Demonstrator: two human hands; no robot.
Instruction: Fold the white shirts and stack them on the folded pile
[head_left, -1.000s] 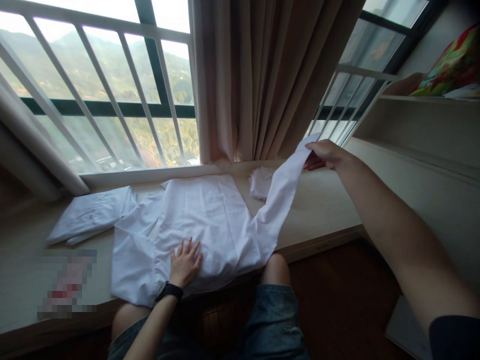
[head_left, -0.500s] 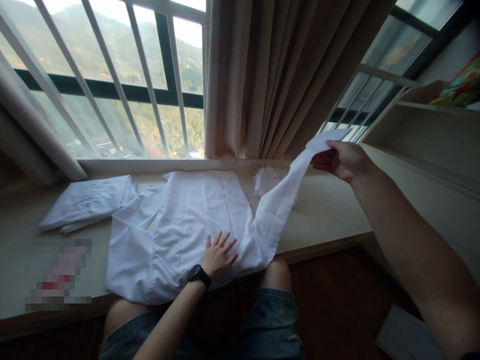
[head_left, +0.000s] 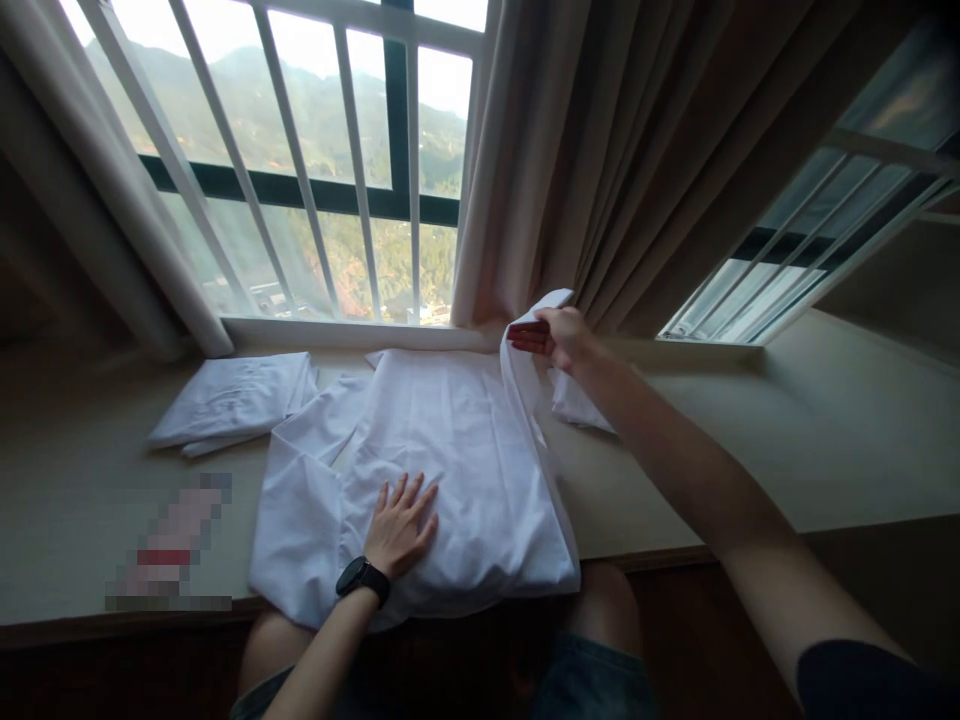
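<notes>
We count three pieces of white cloth on the ledge (head_left: pixel 750 440): one shirt (head_left: pixel 457 450) spread flat in the middle, one folded garment (head_left: pixel 232 400) to its left, and one small crumpled cloth (head_left: pixel 574 405) just to the right of the shirt, partly behind our right forearm. There are two hands, both our own. We also see one black watch (head_left: pixel 362 578) on the left wrist, one curtain (head_left: pixel 622 160) hanging at the back, and one barred window (head_left: pixel 322 150) beyond the ledge.

A blurred, blocky patch covers something on the near left of the ledge, and we cannot make out what it is. The lower hem of the shirt hangs over the ledge's front edge, above our knees. The crumpled cloth is too bunched up for us to tell what it is. The right-hand window is cut off by the picture's edge.

The shirt is plain white and lightly creased. Its left sleeve lies angled out toward the folded garment, nearly touching it. Our left hand (head_left: pixel 401 525) lies flat on the lower part of the shirt, fingers spread apart, pressing the fabric down. Our right hand (head_left: pixel 559 335) is closed on the end of the sleeve (head_left: pixel 525 375) on the right side, thumb and fingers pinching it, and holds it raised over the shirt's upper right corner, close to the curtain.
</notes>
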